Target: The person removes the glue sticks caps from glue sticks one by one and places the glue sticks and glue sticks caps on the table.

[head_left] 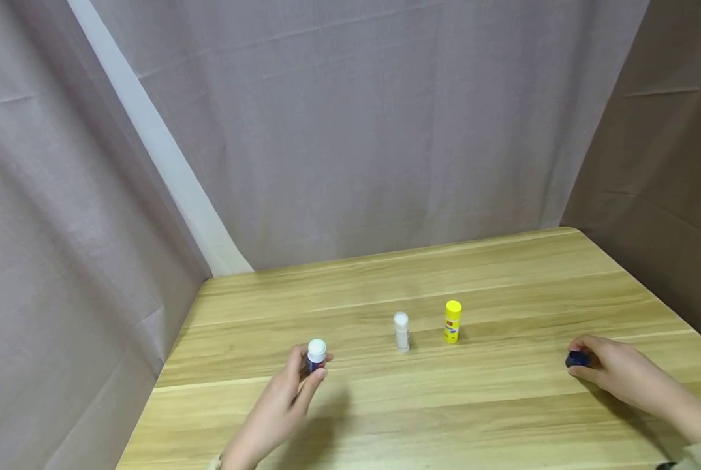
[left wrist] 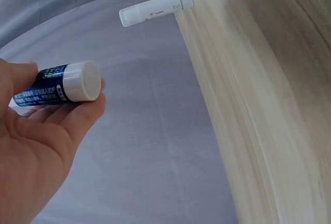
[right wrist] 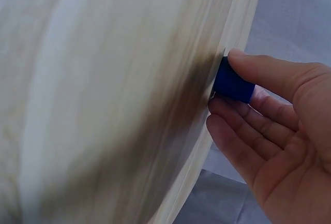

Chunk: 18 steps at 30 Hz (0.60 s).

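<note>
Above the table's left half, my left hand [head_left: 280,395] grips a dark blue glue stick [left wrist: 49,85] between thumb and fingers, its white end [head_left: 316,350] facing up. Over at the right, my right hand [head_left: 626,375] pinches a small dark blue cap [right wrist: 234,81] at the tabletop, fingers around its sides. Between the hands stand a white glue stick [head_left: 402,333] and a yellow glue stick [head_left: 453,321], both upright. The white one is nearer my left hand.
The wood-grain table [head_left: 339,300] has its back edge close to a grey curtain [head_left: 339,143]. A brown curtain [head_left: 668,143] hangs along the right side, and more grey cloth [head_left: 80,274] hangs at the left.
</note>
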Motion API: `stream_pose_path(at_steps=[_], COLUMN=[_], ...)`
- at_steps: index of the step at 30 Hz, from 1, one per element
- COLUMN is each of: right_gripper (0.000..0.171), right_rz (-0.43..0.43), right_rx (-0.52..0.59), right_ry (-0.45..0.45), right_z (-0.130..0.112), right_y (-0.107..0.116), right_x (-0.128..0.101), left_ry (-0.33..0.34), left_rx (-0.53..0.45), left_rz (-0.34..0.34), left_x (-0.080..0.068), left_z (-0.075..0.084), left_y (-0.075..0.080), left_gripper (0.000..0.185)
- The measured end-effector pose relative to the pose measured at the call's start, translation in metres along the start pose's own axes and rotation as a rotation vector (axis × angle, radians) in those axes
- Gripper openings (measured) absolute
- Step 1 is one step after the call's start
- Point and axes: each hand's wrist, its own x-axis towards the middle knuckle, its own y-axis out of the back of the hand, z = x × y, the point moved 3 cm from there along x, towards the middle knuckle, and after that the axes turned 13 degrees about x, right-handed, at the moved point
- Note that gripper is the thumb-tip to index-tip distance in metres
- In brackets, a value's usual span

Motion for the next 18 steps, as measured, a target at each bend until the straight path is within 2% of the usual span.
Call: stream_pose_path(at_steps=[5, 12, 18], right_gripper=[0.032, 0.032, 0.034], right_rz=[-0.007, -0.002, -0.012], right_rx=[0.004, 0.007, 0.027], right_ry=[0.0, -0.01, -0.011], right_z=[0.001, 0.004, 0.006], right_y=[0.0, 0.002, 0.0], right_x=[0.002, 0.002, 0.001], left_ry=[0.051, 0.071, 0.123], left_rx=[-0.032, -0.064, -0.1], left_rz=[-0.008, 0.011, 0.013], left_x=[0.001, 0.003, 0.0], left_z=[-0.003, -0.007, -0.013], left_y=[0.005, 0.008, 0.01], left_gripper=[0.029, 0.028, 0.028])
